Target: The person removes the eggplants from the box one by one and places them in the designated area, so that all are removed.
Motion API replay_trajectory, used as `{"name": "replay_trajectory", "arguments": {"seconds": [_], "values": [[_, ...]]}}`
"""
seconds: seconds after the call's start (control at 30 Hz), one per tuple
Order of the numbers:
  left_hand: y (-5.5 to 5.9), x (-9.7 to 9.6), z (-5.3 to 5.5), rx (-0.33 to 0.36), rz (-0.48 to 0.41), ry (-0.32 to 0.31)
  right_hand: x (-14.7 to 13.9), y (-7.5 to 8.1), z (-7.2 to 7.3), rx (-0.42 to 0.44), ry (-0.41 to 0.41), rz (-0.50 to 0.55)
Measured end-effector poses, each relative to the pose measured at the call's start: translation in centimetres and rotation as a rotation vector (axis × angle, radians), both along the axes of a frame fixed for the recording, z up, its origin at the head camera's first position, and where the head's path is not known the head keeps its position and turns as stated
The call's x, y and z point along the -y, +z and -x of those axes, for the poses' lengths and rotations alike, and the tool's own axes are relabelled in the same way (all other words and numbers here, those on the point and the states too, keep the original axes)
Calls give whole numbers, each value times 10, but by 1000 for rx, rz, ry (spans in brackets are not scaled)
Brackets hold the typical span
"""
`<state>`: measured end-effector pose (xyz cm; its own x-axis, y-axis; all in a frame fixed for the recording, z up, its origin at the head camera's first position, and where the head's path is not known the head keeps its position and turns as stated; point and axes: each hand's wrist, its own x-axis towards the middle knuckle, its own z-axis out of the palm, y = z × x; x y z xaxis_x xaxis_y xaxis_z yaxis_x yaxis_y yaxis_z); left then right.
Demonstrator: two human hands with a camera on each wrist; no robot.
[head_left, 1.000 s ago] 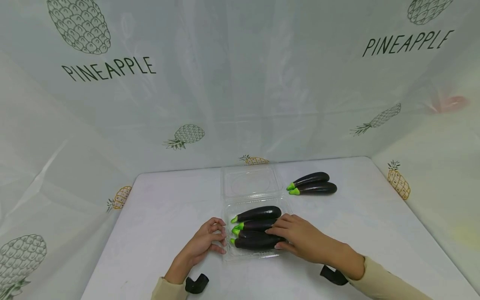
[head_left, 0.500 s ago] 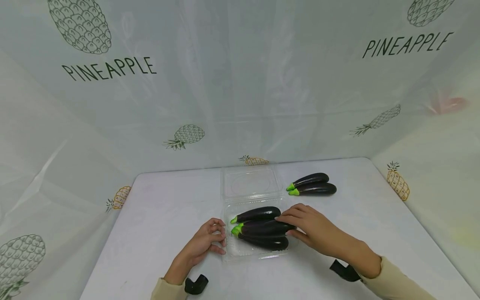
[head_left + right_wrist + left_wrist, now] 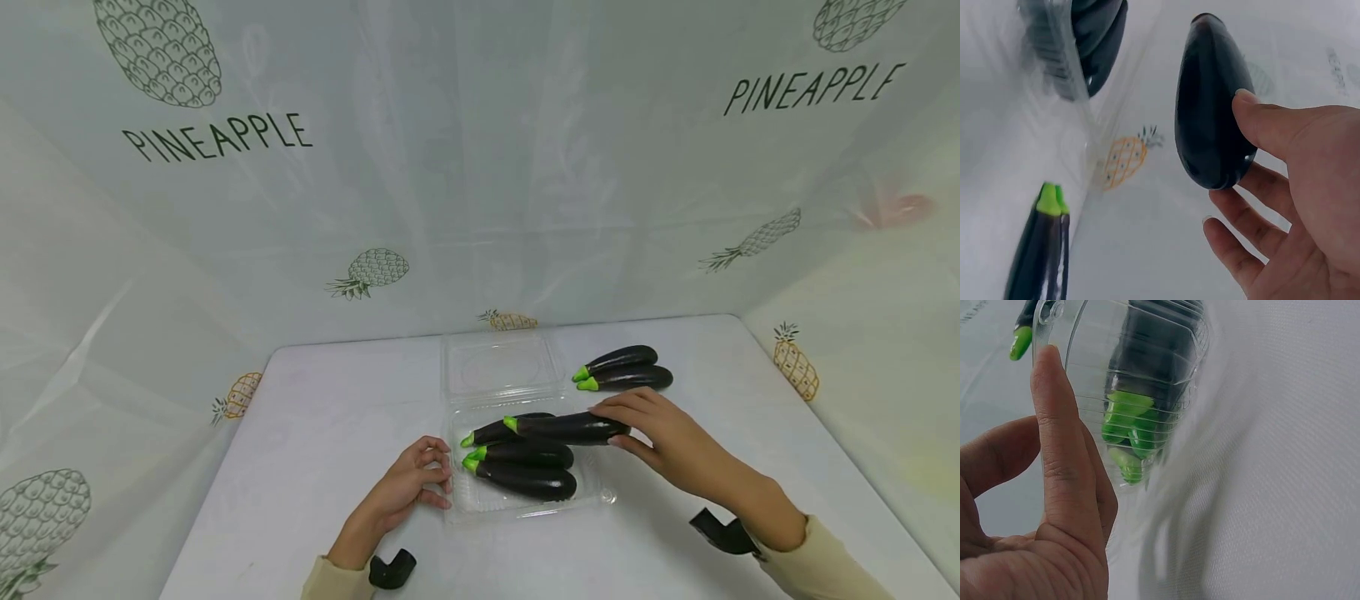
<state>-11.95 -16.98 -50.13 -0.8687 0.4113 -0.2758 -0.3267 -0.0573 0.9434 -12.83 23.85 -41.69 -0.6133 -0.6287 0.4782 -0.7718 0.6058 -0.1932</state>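
My right hand [image 3: 675, 437] pinches an eggplant [image 3: 570, 428] by its blunt end, thumb on one side and fingers on the other. In the right wrist view this glossy dark eggplant [image 3: 1213, 106] hangs in the air. Its green stem end points left, over the clear plastic container [image 3: 471, 503]. Inside the container lie more eggplants [image 3: 525, 482], stems to the left, one partly hidden behind the held one. My left hand [image 3: 414, 482] rests its fingers against the container's left side. The left wrist view has a straight finger [image 3: 1060, 444] along the clear wall.
The container's clear lid [image 3: 501, 367] lies open toward the back of the white table [image 3: 337, 400]. Two eggplants [image 3: 626, 377] lie side by side at the back right. A pineapple-print sheet [image 3: 480, 167] hangs behind the table.
My right hand has drawn an eggplant out from among those in the container and raised it up and to the right. The remaining eggplants have shifted slightly. The left hand has stayed in place.
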Motion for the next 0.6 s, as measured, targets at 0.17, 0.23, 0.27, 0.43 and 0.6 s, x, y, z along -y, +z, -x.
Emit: {"name": "replay_trajectory", "arguments": {"seconds": [0.17,0.23,0.27,0.43,0.6], "values": [[0,0,0,3,3,4,-15,-1,5,23,-20,32],[0,0,0,6,3,6,-22,-2,6,29,-37,36],[0,0,0,7,2,6,-25,-3,7,33,-47,37],[-1,0,0,10,-1,5,-42,-7,12,53,-110,28],[0,0,1,14,0,6,-56,-10,16,88,-151,27]]}}
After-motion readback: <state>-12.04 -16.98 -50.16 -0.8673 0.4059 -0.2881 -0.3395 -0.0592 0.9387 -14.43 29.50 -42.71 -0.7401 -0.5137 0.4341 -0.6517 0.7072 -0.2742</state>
